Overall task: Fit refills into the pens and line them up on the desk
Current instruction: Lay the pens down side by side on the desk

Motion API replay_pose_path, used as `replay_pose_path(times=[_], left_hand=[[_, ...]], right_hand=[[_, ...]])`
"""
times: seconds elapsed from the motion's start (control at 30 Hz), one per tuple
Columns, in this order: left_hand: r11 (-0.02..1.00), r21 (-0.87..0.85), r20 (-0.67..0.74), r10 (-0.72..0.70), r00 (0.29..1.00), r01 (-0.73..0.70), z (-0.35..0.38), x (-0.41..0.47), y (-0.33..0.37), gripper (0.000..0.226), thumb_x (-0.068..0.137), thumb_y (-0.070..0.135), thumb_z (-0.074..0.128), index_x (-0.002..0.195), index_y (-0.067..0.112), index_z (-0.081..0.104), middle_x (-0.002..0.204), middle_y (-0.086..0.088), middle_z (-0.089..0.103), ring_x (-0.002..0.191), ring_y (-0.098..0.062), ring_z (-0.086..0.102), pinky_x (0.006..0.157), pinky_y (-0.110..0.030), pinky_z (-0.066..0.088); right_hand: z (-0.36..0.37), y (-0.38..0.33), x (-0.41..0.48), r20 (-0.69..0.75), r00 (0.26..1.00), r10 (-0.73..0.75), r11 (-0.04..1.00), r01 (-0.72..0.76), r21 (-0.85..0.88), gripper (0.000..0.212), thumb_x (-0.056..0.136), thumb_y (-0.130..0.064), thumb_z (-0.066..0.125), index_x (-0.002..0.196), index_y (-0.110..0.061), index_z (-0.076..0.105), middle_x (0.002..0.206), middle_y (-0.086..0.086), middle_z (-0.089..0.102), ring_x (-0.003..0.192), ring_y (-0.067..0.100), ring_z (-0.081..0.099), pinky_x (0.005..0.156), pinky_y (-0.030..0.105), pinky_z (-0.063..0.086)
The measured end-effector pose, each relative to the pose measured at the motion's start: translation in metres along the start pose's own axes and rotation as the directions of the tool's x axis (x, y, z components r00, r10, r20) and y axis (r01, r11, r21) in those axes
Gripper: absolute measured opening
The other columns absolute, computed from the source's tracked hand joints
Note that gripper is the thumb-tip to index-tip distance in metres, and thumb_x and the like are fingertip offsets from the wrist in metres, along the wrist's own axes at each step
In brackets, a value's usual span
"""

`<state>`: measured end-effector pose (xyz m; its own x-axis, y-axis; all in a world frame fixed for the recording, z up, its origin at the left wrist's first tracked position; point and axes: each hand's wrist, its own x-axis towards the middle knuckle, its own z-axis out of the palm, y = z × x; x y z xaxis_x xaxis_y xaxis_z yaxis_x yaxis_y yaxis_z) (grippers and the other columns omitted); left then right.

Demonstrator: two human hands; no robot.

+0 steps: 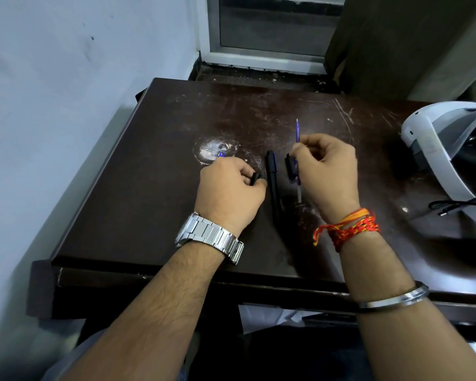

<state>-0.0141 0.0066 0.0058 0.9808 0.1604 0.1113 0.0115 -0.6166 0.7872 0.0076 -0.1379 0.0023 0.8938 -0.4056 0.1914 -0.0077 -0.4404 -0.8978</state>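
Scratched dark desk [138, 204] against pale wall [52, 92]; window [272, 28] behind; white headset [434, 149] right.

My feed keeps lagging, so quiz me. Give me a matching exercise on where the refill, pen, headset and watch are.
Things: 1 refill; 2 pen; 3 headset; 4 watch.
Places: A right edge of desk; B worn above left hand; C pinched in right hand; D flat on desk between the hands.
Pairs: 1-C; 2-D; 3-A; 4-B.
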Motion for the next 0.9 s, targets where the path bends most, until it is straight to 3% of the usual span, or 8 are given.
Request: replay_pose_path(times=[0.07,0.2,0.27,0.43,0.5,0.9], left_hand=[[1.000,-0.008,0.002,-0.005,1.000,0.005,-0.0001,0.0000,-0.0002,0.011,0.071,0.027,0.080,0.076,0.020,0.073,0.058,0.013,0.064,0.061,0.005,0.062,0.052,-0.004,0.042],[1.000,-0.005,0.000,-0.010,1.000,0.010,0.0008,0.0004,0.0000,0.012,0.070,0.029,0.080,0.076,0.021,0.073,0.057,0.015,0.063,0.060,0.009,0.060,0.047,0.001,0.039],[1.000,-0.004,0.000,-0.008,1.000,0.008,0.0021,0.0003,-0.0004,0.013,0.070,0.029,0.080,0.076,0.021,0.073,0.057,0.014,0.062,0.059,0.009,0.059,0.047,0.001,0.038],[1.000,0.008,0.005,0.000,1.000,0.000,0.0026,-0.0005,-0.0006,0.015,0.070,0.031,0.081,0.078,0.020,0.074,0.060,0.013,0.064,0.062,0.006,0.061,0.050,-0.001,0.039],[1.000,0.010,0.002,-0.002,1.000,0.002,0.0026,0.0004,-0.0011,0.016,0.070,0.031,0.081,0.078,0.020,0.074,0.060,0.013,0.064,0.062,0.005,0.062,0.050,0.000,0.038],[1.000,0.011,0.010,0.009,1.000,-0.009,0.0026,0.0003,-0.0012,0.015,0.070,0.030,0.081,0.077,0.020,0.073,0.057,0.015,0.062,0.061,0.008,0.060,0.047,0.000,0.038]], right_hand=[[0.0004,-0.0002,-0.0004,0.051,0.997,0.059,0.997,-0.057,-0.045,0.015,0.083,-0.017,0.062,0.090,-0.023,0.074,0.075,-0.002,0.071,0.077,0.019,0.071,0.078,0.041,0.060],[0.0012,0.0018,-0.0057,0.060,0.996,0.073,0.968,-0.056,-0.245,0.015,0.077,-0.019,0.067,0.087,-0.021,0.078,0.059,-0.018,0.059,0.078,0.010,0.067,0.074,0.017,0.047],[0.0018,0.0011,-0.0077,0.030,0.997,0.066,0.956,-0.055,-0.288,0.009,0.076,-0.020,0.070,0.080,-0.021,0.077,0.057,-0.018,0.057,0.076,0.010,0.065,0.070,0.014,0.041],[0.0015,0.0009,-0.0064,0.063,0.994,0.085,0.945,-0.060,-0.322,0.004,0.078,-0.019,0.074,0.079,-0.020,0.077,0.077,0.001,0.067,0.105,0.029,0.063,0.089,0.030,0.051],[0.0015,0.0012,-0.0073,0.080,0.993,0.085,0.946,-0.055,-0.318,0.003,0.078,-0.018,0.075,0.079,-0.020,0.078,0.078,0.002,0.068,0.106,0.030,0.062,0.094,0.034,0.051],[0.0042,-0.0003,-0.0076,0.114,0.991,0.070,0.948,-0.031,-0.318,0.005,0.077,-0.018,0.075,0.074,-0.021,0.078,0.059,-0.016,0.056,0.102,0.028,0.064,0.099,0.042,0.049]])
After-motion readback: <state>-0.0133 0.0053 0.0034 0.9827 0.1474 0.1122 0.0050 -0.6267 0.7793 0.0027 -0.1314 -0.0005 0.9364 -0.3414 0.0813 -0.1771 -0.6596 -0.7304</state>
